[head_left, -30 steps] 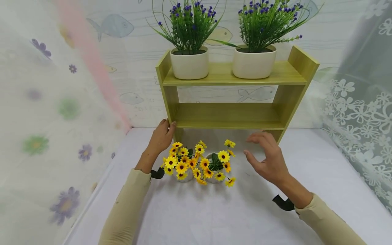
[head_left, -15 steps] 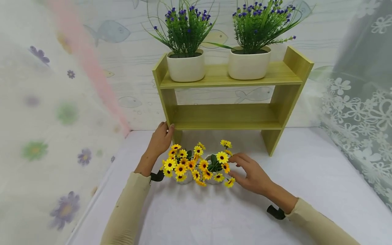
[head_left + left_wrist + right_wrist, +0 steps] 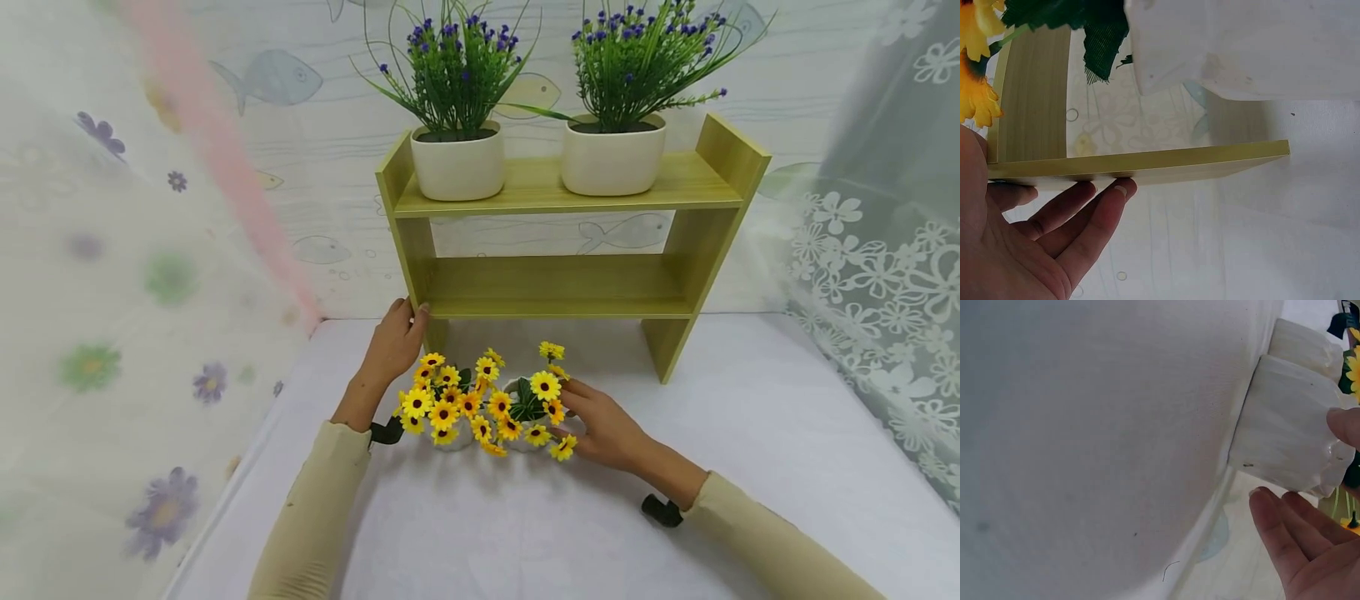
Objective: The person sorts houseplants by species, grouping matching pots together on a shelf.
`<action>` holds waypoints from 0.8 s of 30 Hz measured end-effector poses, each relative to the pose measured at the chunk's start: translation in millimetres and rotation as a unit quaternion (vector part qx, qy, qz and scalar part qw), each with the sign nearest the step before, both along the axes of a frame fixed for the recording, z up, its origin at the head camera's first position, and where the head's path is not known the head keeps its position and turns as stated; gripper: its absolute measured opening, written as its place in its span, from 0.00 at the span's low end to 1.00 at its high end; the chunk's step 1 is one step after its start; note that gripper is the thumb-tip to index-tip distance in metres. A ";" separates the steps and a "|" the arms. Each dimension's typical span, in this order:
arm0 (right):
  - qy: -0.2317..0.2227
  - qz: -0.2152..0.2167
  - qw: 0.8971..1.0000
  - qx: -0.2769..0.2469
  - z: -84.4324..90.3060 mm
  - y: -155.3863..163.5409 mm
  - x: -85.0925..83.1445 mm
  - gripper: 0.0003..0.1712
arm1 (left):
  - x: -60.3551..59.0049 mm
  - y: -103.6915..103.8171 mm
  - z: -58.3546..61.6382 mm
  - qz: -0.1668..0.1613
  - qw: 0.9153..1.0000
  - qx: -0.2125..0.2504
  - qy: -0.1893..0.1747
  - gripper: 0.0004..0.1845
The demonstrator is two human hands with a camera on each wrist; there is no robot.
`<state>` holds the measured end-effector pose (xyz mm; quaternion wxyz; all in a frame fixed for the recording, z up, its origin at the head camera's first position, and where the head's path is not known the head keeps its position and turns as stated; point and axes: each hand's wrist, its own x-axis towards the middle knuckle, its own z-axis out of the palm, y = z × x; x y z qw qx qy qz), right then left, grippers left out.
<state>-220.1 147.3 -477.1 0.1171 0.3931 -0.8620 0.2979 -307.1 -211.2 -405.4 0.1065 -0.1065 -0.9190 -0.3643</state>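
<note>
A two-tier wooden shelf (image 3: 555, 287) stands against the back wall. My left hand (image 3: 393, 337) grips its left side panel (image 3: 1147, 164); the fingers lie along the panel's outer face in the left wrist view. Two small white pots of yellow artificial sunflowers stand in front of the shelf, the left sunflowers (image 3: 444, 398) and the right sunflowers (image 3: 546, 385) close together. My right hand (image 3: 607, 429) is at the right side of the right pot (image 3: 1291, 419). Its thumb overlaps the pot in the right wrist view, and the loosely bent fingers lie close beside the pot's edge.
Two larger cream planters, a left planter (image 3: 459, 167) and a right planter (image 3: 613, 160), hold purple-flowered plants on the shelf's top board. A white cloth (image 3: 480, 533) covers the table. Patterned curtains hang at left, and a lace curtain (image 3: 885, 275) at right.
My right hand has come left and down from in front of the shelf's right leg to the right sunflower pot. My left hand keeps its hold on the side panel.
</note>
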 end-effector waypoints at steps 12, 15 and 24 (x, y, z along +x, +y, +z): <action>-0.031 -0.002 1.000 0.002 4.6 -6.8 -6.3 0.30 | 1.0 -0.4 0.8 -0.001 1.000 0.001 0.001 0.36; -0.029 -0.011 1.000 -0.003 3.7 -8.6 -6.2 0.29 | 0.4 -1.6 0.1 -0.002 1.000 -0.002 0.002 0.36; -0.024 -0.016 0.999 -0.027 3.7 -9.7 -5.4 0.29 | -0.3 -2.3 -0.3 -0.005 1.000 -0.002 0.009 0.36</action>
